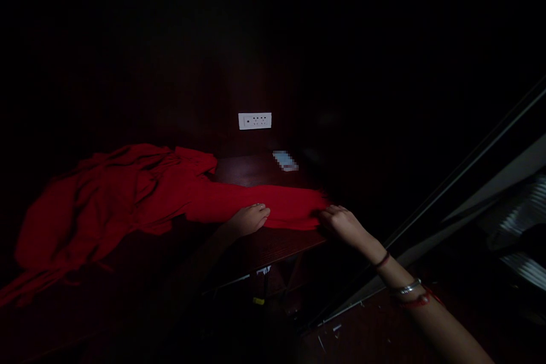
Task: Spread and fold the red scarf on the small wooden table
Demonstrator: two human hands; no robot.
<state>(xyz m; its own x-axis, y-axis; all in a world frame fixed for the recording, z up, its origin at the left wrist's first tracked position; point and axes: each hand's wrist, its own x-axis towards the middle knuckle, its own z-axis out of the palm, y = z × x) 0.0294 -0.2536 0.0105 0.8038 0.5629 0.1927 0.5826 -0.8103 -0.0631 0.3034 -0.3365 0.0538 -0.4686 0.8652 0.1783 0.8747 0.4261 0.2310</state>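
A long red cloth (pixel 128 199) lies bunched at the left and stretches right across a dark wooden table (pixel 277 244). My left hand (pixel 249 219) rests on the cloth's near edge with its fingers curled together over the fabric. My right hand (pixel 341 223) grips the cloth's right end (pixel 298 210), fingers closed on it. Bangles and a red thread circle my right wrist (pixel 405 287). The scene is very dark, and the left forearm is barely visible.
A white wall socket plate (pixel 255 120) sits on the dark wall behind the table. A small pale blurred object (pixel 285 160) lies on the table's far side. A slanted dark rail (pixel 469 165) and pale panels (pixel 512 222) run along the right.
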